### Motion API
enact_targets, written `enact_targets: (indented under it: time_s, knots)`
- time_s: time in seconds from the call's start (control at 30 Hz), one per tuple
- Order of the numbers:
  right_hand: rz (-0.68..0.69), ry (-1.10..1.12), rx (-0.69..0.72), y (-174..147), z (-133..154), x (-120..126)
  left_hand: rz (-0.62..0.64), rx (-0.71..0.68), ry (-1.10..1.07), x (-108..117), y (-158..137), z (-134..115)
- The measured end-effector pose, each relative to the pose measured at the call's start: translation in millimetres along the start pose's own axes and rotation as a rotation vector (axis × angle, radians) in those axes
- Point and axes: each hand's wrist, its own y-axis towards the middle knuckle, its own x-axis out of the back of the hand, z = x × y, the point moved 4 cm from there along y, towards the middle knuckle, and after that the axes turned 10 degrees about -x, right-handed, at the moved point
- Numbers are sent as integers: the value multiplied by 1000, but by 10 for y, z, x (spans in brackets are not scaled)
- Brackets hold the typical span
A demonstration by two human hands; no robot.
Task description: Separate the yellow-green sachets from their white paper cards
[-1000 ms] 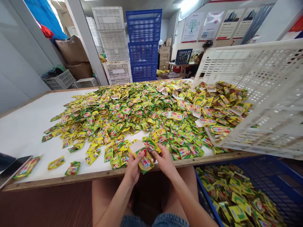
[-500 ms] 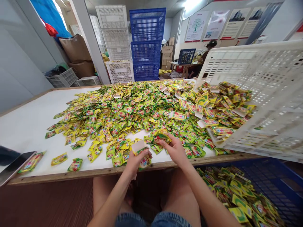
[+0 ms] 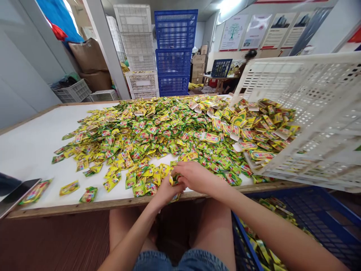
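Observation:
My left hand (image 3: 167, 191) is closed around a small yellow printed box (image 3: 171, 180) at the table's front edge, with most of the box covered by fingers. Bent over it from the right, my right hand (image 3: 194, 176) has its fingertips pressed together at the box's top; what they grip is hidden. Several green and yellow sachets (image 3: 145, 180) lie just left of the hands. Behind them spreads a wide heap of the same sachets (image 3: 158, 128).
A white crate (image 3: 299, 86) lies tipped on the right, spilling small flat boxes (image 3: 248, 145). Below the table edge sits a blue crate (image 3: 324, 214) holding packed boxes. A phone (image 3: 21, 195) rests at left. Stacked blue crates (image 3: 175, 34) and a seated person (image 3: 239, 71) are farther back.
My right hand has moved left from the sachets to meet my left hand. The box's raised white flap, visible before, is now hidden behind the fingers.

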Motion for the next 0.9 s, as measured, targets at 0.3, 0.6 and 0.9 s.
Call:
enact_targets:
  time_s: [0.3,0.6,0.9]
  knots:
    - [-353,114,7,-14,-118,45,52,9,-120,-16,53,18]
    - [-268,224,45,16,-320,-327,34,-164,-75,-26,252,164]
    - [-442,1063,-241,-101,-657,-946,-2,-159,101,88,185,343]
